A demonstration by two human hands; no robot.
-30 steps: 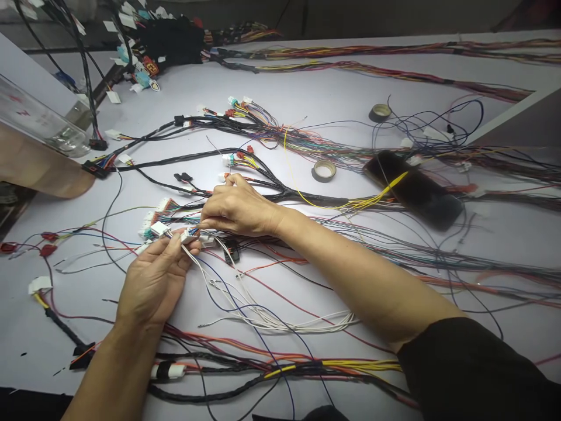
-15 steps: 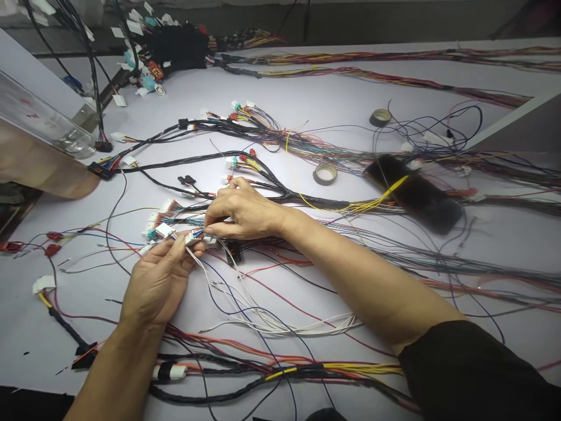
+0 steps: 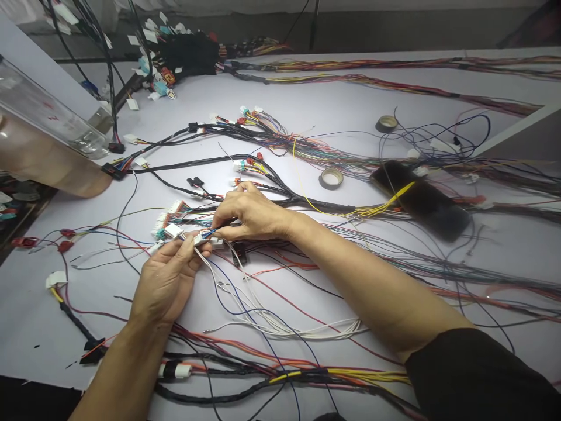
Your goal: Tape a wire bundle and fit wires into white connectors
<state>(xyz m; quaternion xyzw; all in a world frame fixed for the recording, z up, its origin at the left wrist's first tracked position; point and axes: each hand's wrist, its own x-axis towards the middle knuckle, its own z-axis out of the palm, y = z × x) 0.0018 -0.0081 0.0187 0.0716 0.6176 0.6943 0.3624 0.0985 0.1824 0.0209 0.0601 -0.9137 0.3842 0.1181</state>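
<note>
My left hand (image 3: 169, 275) is closed on a small white connector (image 3: 200, 238), pinching it between thumb and fingers. White wires (image 3: 245, 292) and a blue wire (image 3: 228, 307) trail from the connector over the table. My right hand (image 3: 252, 213) is just right of it, thumb and forefinger pinched on a blue wire (image 3: 211, 233) that runs to the connector. Another white connector (image 3: 173, 230) sits just above my left fingertips. Behind it lies a group of white and orange connectors (image 3: 169, 216). My right fingers partly hide where the blue wire enters.
Black-taped wire harnesses (image 3: 193, 161) spread across the white table (image 3: 333, 111). A phone (image 3: 421, 199) lies on wires at the right. Two tape rolls, one nearer (image 3: 331, 178) and one farther (image 3: 386, 123), lie there too. A clear bottle-like container (image 3: 48, 117) stands at the left.
The whole view has shifted slightly right and down. My hands keep their places around the connector, and more of the blue wire shows between them.
</note>
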